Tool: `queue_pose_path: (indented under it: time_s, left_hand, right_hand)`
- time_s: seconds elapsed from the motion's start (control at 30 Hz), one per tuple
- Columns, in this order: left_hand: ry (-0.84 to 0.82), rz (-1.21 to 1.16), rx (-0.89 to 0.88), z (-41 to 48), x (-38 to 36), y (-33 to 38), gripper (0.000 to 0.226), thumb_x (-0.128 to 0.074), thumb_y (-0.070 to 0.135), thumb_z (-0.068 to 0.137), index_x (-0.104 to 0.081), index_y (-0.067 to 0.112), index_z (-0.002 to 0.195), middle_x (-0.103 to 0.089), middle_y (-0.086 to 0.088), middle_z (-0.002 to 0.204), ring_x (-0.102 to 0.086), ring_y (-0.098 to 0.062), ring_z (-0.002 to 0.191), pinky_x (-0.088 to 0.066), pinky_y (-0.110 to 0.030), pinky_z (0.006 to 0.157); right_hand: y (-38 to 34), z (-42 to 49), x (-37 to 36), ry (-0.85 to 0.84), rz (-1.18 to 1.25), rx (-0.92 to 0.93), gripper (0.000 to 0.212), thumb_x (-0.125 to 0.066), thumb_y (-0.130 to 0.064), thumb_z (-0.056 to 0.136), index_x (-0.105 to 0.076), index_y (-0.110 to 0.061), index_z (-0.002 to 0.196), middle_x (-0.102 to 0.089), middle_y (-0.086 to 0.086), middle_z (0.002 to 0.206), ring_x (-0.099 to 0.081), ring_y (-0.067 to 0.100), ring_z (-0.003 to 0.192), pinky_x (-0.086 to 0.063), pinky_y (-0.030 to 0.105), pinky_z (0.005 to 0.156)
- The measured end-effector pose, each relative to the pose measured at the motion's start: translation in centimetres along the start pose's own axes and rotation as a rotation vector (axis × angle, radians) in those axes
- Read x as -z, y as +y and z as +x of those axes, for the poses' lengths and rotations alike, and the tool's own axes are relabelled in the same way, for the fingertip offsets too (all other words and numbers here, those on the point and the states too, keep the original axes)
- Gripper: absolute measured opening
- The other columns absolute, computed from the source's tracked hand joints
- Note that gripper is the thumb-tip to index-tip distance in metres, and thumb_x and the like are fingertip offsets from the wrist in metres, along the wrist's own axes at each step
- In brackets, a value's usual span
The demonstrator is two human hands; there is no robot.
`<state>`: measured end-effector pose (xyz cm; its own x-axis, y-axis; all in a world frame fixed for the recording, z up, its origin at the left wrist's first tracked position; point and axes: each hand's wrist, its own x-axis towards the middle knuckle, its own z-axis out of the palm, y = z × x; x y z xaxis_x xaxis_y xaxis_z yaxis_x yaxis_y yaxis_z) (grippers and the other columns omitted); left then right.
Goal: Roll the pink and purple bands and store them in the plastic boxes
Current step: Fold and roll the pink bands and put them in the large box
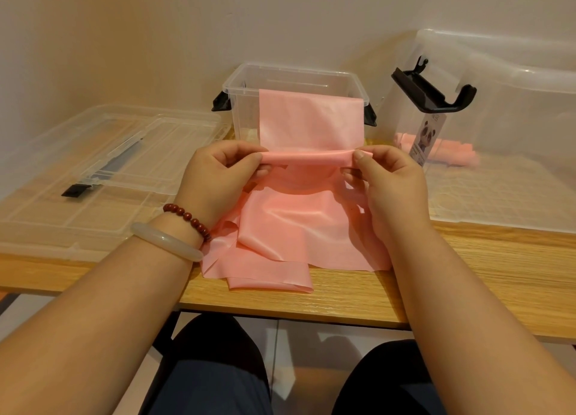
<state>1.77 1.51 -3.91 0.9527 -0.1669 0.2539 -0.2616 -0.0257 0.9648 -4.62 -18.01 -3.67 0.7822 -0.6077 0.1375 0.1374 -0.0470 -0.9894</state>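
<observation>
pink band [311, 118] drapes over the front rim of the small clear box [237, 81]. its loose end is piled on the table [467, 274], one fold close to the near edge. flat lid [93, 165] left, big box [498, 87] right with rolled pink bands [452, 156] inside. left hand [215, 177] and right hand [383, 177] each pinch one end of the band's rolled part, thumbs on top, fingers curled under, in front of the small box.
</observation>
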Motion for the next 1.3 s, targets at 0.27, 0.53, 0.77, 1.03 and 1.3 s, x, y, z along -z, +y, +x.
queue_pose_path:
  time_s: [0.27, 0.53, 0.77, 1.03, 1.3]
  left_hand:
    - [0.007, 0.073, -0.018, 0.14, 0.12, -0.15, 0.021, -0.061, 0.009, 0.092, -0.07, 0.026, 0.101, -0.073, -0.001, 0.087, -0.07, -0.012, 0.072, -0.057, -0.021, 0.069]
    - [-0.049, 0.032, 0.009, 0.06, 0.05, 0.12, 0.025, -0.054, 0.007, 0.096, -0.072, 0.024, 0.095, -0.073, -0.002, 0.088, -0.07, -0.007, 0.074, -0.052, -0.013, 0.067]
    - [-0.013, 0.064, -0.013, 0.08, 0.11, 0.13, 0.025, -0.058, 0.007, 0.093, -0.073, 0.026, 0.09, -0.073, 0.004, 0.086, -0.069, -0.01, 0.08, -0.057, -0.021, 0.072]
    - [-0.015, 0.039, -0.004, -0.03, 0.21, 0.17, 0.011, -0.069, 0.014, 0.086, -0.074, 0.021, 0.094, -0.074, -0.002, 0.088, -0.069, -0.015, 0.082, -0.059, -0.027, 0.074]
    - [0.063, -0.036, 0.035, 0.27, 0.05, -0.14, 0.014, -0.063, 0.009, 0.091, -0.073, 0.019, 0.09, -0.074, 0.001, 0.079, -0.069, -0.011, 0.068, -0.056, -0.021, 0.065]
  right_hand:
    - [-0.06, -0.14, -0.15, 0.004, 0.024, 0.016, 0.003, -0.064, -0.014, 0.094, -0.067, -0.013, 0.094, -0.072, 0.005, 0.077, -0.069, 0.014, 0.067, -0.055, 0.024, 0.054]
    - [-0.16, -0.11, -0.1, -0.007, 0.031, 0.006, 0.003, -0.065, -0.014, 0.094, -0.067, -0.013, 0.093, -0.072, 0.002, 0.075, -0.071, 0.016, 0.07, -0.055, 0.022, 0.055]
    - [0.09, 0.12, -0.04, 0.012, -0.029, 0.038, 0.003, -0.066, -0.015, 0.092, -0.068, -0.014, 0.09, -0.068, -0.004, 0.064, -0.066, 0.01, 0.06, -0.055, 0.027, 0.051]
    - [0.51, 0.4, -0.07, 0.002, -0.196, 0.158, 0.009, -0.065, -0.018, 0.092, -0.068, -0.024, 0.086, -0.066, 0.017, 0.081, -0.06, 0.009, 0.058, -0.052, 0.027, 0.055]
    - [0.44, 0.36, 0.05, -0.119, -0.066, 0.062, 0.016, -0.07, -0.018, 0.089, -0.071, -0.017, 0.105, -0.071, 0.007, 0.094, -0.068, 0.014, 0.077, -0.059, 0.032, 0.074]
